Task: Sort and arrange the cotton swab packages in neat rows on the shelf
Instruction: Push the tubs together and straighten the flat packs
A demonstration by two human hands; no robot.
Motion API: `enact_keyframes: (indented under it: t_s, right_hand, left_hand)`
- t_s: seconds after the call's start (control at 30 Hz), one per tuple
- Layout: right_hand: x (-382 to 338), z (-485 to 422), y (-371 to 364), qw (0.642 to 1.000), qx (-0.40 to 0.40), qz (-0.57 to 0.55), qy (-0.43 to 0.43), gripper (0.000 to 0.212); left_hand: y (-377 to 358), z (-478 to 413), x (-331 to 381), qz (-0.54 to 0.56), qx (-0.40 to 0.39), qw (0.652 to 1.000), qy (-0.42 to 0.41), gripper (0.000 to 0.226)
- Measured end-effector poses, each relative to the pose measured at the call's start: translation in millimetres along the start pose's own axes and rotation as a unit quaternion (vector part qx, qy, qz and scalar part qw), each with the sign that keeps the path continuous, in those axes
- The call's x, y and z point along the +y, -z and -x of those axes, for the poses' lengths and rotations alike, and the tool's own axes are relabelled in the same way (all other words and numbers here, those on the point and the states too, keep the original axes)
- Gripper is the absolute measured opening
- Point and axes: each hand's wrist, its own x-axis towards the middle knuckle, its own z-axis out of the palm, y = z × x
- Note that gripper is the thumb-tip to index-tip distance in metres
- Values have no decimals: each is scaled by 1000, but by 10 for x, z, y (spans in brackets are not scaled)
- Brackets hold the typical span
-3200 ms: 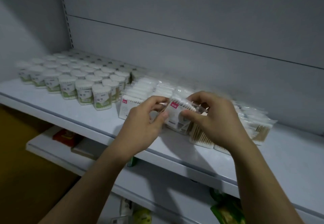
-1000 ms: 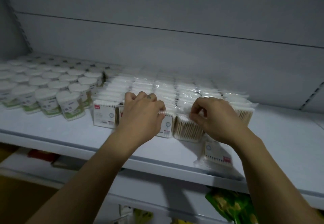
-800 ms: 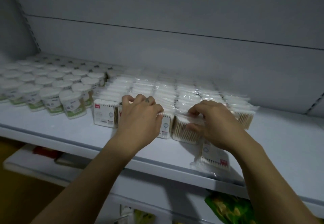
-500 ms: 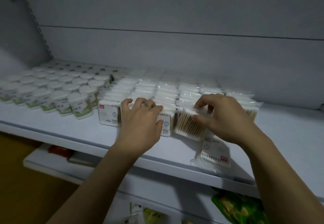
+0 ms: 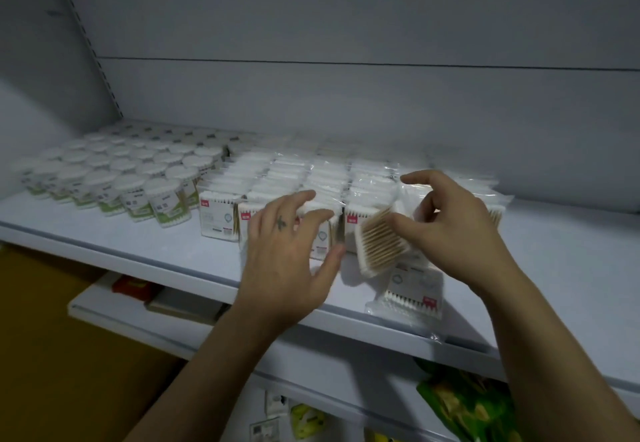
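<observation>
Pale grey metal shelf (image 5: 138,244). On clear plastic swab packages (image 5: 221,213): white tips, tan sticks, red corner tags. Round white-lidded tubs (image 5: 166,204): green bands. Crinkled green bag (image 5: 464,407).

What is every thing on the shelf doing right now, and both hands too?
Tubs, upright in rows, lids on.
Pack rows, standing upright.
Tilted pack, leaning, right thumb on it.
Flat pack, lying flat near the shelf edge.
Left hand, open, fingers spread.
Right hand, curled, holding the tilted pack.
</observation>
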Motion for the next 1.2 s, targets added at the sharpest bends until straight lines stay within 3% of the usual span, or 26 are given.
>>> enact_keyframes:
  t_s: [0.1, 0.2, 0.27, 0.37, 0.43, 0.6, 0.77, 0.87, 1.0, 1.2]
  right_hand:
    - [-37, 34, 11, 996, 5, -74, -46, 29]
    - [-128, 102, -24, 988, 2, -143, -52, 5]
    - [-159, 146, -19, 981, -18, -193, -25, 20]
    - [-86, 153, 60, 990, -63, -117, 39, 38]
    - [-40, 142, 73, 995, -64, -38, 70, 45]
    - [-53, 100, -72, 993, 11, 16, 118, 27]
    - [-17, 54, -110, 993, 29, 51, 104, 26]
    - [38, 39, -183, 989, 25, 112, 88, 18]
    - [69, 21, -310, 973, 58, 198, 103, 21]
    - [88, 17, -370, 958, 22, 266, 104, 36]
  left_hand:
    - [-86, 101, 192, 29, -26, 997, -71, 58]
    - [-169, 84, 340, 44, -9, 998, -52, 57]
    - [-175, 44, 353, 90, 37, 995, -12, 41]
    - [-88, -12, 296, 224, 33, 969, 99, 26]
    - [-27, -28, 255, 284, 0, 948, 144, 28]
    - [-22, -59, 240, 319, -17, 929, 188, 30]
    - [-74, -31, 168, 236, 2, 958, 163, 48]
    - [-99, 12, 71, 143, 21, 981, 130, 43]
    - [-152, 72, -18, 27, 4, 994, 110, 41]
    - [-134, 61, -41, -28, -11, 997, 64, 35]
